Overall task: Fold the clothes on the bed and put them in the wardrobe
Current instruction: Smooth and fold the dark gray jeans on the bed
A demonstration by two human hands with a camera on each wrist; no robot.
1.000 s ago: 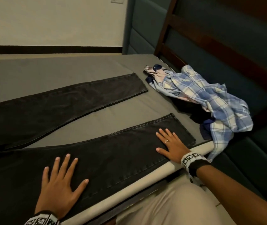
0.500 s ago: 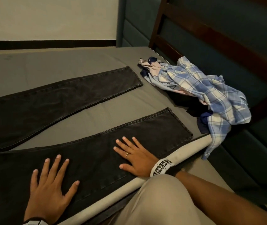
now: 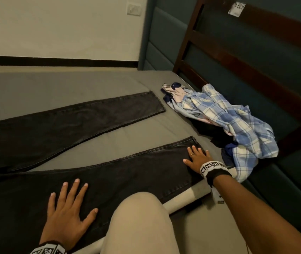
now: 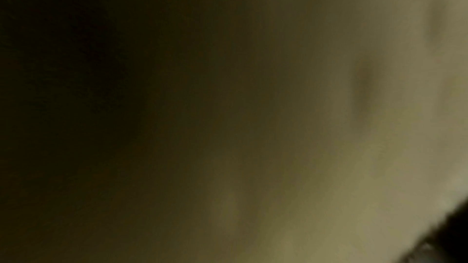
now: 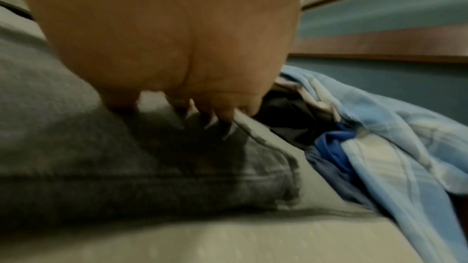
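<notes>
Black jeans [image 3: 120, 173] lie flat on the grey bed [image 3: 72, 83], legs spread apart. My left hand [image 3: 69, 208] rests flat with spread fingers on the near leg's upper part. My right hand [image 3: 196, 157] presses flat on the same leg close to its hem; the right wrist view shows that hand [image 5: 177, 47] over the dark denim [image 5: 126, 163]. A crumpled blue plaid shirt [image 3: 237, 123] lies in a heap with other garments at the bed's right edge. The left wrist view is dark and blurred.
A dark wooden headboard [image 3: 256, 57] and teal padded wall run along the right. My knee in beige trousers [image 3: 138, 226] is raised against the bed's near edge. A white wall with a switch [image 3: 134, 9] stands behind the bed.
My right hand slid left along the near leg, then back right to the hem. My left hand stayed pressed on the jeans. The camera view shifted.
</notes>
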